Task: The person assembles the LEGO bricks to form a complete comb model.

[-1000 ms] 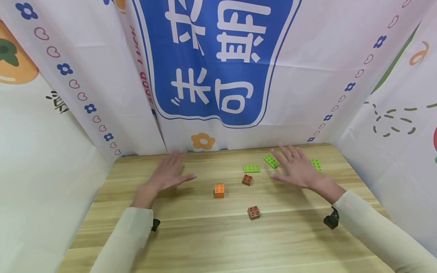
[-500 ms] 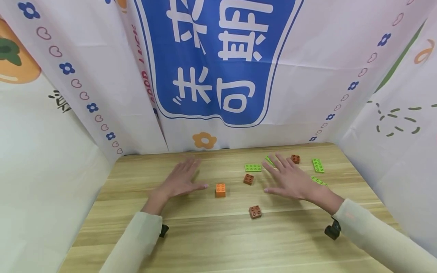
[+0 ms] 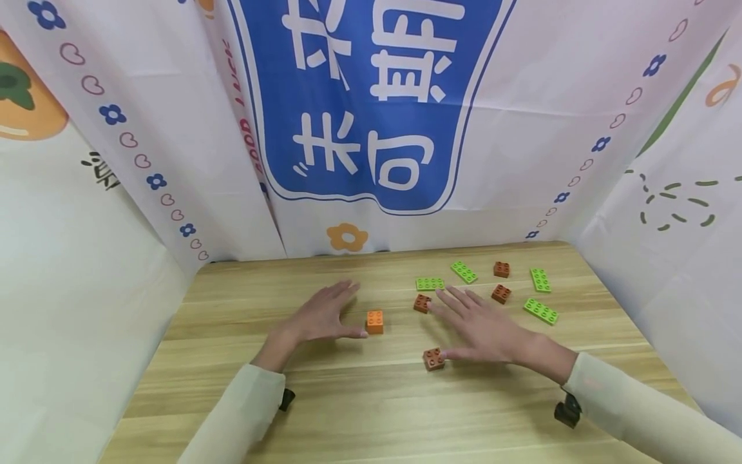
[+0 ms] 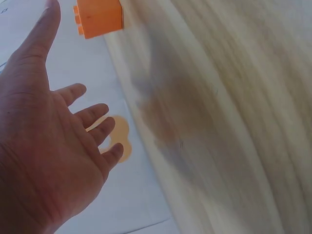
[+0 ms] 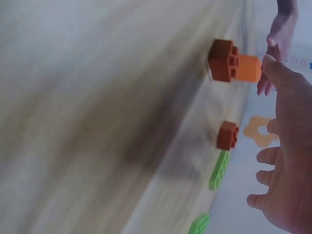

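My left hand [image 3: 324, 316] hovers over the table just left of an orange building brick [image 3: 375, 322], its thumb reaching toward the brick. Held apart from it, the fingers of that hand are loosely spread in the left wrist view, where the orange brick [image 4: 101, 17] shows beyond the thumb. My right hand [image 3: 484, 332] hangs palm down over the table, holding nothing. Its thumb tip is close to the nearer brown brick [image 3: 433, 359], and its fingertips are near another brown brick [image 3: 422, 303]. Whether they touch, I cannot tell.
Flat lime-green bricks lie behind the right hand, one [image 3: 430, 284] near its fingertips and another [image 3: 541, 311] right of it. Two more brown bricks, one of them [image 3: 502, 269] at the back, lie there too. A printed cloth [image 3: 493, 225] borders the wooden table [image 3: 359, 419].
My left hand has moved right toward the orange brick. My right hand has come nearer and a little left, uncovering green and brown bricks behind it. The bricks have stayed put.
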The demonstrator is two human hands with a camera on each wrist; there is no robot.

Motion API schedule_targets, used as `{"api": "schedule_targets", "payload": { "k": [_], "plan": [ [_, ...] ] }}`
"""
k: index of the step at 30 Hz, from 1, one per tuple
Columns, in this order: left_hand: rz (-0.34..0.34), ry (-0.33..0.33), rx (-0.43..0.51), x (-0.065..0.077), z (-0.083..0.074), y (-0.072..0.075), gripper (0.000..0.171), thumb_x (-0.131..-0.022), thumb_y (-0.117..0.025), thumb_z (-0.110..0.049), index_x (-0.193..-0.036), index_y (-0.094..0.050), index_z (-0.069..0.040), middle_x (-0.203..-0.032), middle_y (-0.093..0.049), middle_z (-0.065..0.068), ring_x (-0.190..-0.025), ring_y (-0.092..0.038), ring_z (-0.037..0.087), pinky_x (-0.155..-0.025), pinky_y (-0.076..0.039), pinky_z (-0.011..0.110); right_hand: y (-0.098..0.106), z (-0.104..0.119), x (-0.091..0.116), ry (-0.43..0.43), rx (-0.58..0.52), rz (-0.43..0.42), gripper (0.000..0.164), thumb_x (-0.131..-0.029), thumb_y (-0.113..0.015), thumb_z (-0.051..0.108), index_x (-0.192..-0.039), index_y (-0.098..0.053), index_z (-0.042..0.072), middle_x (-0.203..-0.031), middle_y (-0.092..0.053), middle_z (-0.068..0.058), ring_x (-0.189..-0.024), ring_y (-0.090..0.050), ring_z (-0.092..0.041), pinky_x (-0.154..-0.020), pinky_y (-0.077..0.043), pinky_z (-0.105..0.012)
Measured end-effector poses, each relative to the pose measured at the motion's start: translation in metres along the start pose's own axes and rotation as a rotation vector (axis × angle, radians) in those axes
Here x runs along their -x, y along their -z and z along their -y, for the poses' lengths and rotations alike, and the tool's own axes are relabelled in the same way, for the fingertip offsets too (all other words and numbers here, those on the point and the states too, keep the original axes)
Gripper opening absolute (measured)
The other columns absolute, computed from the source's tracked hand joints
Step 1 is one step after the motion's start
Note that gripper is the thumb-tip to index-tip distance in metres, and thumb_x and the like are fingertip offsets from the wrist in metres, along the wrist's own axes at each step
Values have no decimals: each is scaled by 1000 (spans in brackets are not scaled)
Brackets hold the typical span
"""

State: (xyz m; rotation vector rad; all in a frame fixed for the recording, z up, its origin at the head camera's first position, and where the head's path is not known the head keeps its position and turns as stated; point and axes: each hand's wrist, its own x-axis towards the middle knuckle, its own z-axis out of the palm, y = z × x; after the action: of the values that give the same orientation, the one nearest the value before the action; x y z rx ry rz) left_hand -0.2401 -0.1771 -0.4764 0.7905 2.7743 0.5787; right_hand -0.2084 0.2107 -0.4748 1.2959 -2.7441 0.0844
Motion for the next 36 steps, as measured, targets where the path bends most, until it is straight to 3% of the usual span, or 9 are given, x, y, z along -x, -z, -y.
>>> {"api": "schedule_targets", "payload": {
  "k": [8, 16, 24, 36],
  "plan": [
    [53, -24, 71, -2, -9, -7, 108, -85, -82, -63, -165, -34, -9, -173, -23, 22, -159, -25, 41, -126, -24, 60, -9, 14, 7, 77, -108, -3, 88, -99, -63, 65, -161, -42, 6, -166, -40, -21, -151, -39, -43, -118, -36, -65],
    [23, -36, 181, -5, -16, -13, 100, -82, -92, -43, -159, -44, -2, -165, -38, 25, -152, -36, 44, -123, -32, 60, -22, 19, 7, 99, -211, -76, 77, -96, -72, 57, -150, -56, 4, -146, -62, -12, -134, -58, -29, -113, -47, -53],
    [4, -67, 243, -7, -19, -18, 90, -81, -95, -29, -152, -50, 5, -151, -54, 23, -141, -50, 41, -120, -39, 55, -32, 21, 7, 84, -310, -116, 66, -92, -82, 47, -140, -65, 4, -134, -67, -7, -121, -64, -21, -103, -56, -43],
    [-65, -17, 296, -11, -26, -26, 71, -84, -93, -16, -143, -59, 4, -135, -67, 16, -119, -64, 29, -105, -53, 45, -47, 17, 6, 125, -461, -193, 49, -90, -87, 29, -129, -71, 4, -119, -72, -1, -108, -66, -11, -95, -59, -34]
  ]
}}
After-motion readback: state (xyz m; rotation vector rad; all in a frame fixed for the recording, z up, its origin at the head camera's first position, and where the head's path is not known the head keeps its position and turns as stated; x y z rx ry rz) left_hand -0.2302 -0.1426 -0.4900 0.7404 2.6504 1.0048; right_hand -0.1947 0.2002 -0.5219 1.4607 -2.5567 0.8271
